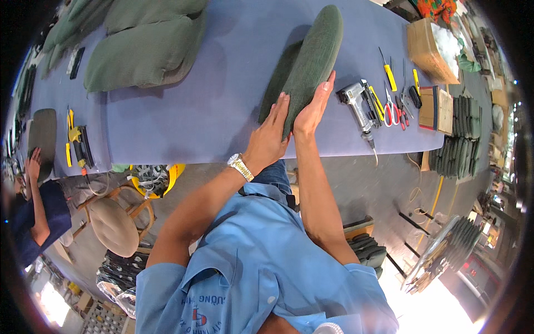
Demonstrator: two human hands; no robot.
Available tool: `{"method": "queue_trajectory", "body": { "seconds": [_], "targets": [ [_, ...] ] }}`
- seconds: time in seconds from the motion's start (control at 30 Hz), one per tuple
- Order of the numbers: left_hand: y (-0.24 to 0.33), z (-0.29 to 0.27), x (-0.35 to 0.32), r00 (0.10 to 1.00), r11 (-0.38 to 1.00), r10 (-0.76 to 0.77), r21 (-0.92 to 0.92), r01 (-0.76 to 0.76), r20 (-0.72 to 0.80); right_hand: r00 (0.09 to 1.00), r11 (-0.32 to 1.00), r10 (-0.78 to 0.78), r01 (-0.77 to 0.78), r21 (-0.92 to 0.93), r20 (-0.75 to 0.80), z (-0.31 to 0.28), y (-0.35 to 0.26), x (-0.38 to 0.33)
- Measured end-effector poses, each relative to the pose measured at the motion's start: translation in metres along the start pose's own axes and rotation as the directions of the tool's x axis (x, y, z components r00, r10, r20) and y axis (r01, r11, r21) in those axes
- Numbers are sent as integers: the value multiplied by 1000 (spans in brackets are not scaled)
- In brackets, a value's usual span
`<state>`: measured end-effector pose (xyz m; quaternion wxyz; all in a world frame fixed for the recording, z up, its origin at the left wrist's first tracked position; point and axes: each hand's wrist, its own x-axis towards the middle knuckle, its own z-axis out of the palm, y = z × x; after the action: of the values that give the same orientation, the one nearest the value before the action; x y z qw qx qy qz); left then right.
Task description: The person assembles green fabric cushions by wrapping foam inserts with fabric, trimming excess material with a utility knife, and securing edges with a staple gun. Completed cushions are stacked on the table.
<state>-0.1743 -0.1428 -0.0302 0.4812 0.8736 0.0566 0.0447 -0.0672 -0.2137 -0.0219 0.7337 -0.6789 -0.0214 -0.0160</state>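
Note:
A dark green fabric-covered pad (316,61) stands tilted on its narrow edge over the blue-covered table (222,106), its long side running away from me. Flat fingers of my left hand (268,138) press along its near left side. On the opposite side, my right hand (313,113) lies with its palm and fingers against the near right face, so the pad is held between both hands. A gold-coloured watch (240,166) is on my left wrist. The palms' contact areas are hidden.
Right of the pad lie a staple gun (356,106), red-handled scissors (391,112) and a yellow-handled tool (390,78). An open cardboard box (425,50) stands beyond. Green cushions (144,55) occupy the far left. A co-worker's hand (33,164) touches another dark pad (42,131).

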Motion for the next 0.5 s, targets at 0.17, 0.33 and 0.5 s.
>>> {"method": "queue_trajectory", "body": {
  "seconds": [0.17,0.33,0.5],
  "targets": [
    [14,1,2,994,986,106,132,-104,-2,985,973,157,-166,160,66,-21,22,13],
    [12,-7,-2,974,966,225,126,-225,20,986,971,144,-156,180,80,-23,12,19],
    [36,-15,19,981,970,163,166,-179,103,989,993,-26,43,-107,148,-22,-22,66]
  ]
}}
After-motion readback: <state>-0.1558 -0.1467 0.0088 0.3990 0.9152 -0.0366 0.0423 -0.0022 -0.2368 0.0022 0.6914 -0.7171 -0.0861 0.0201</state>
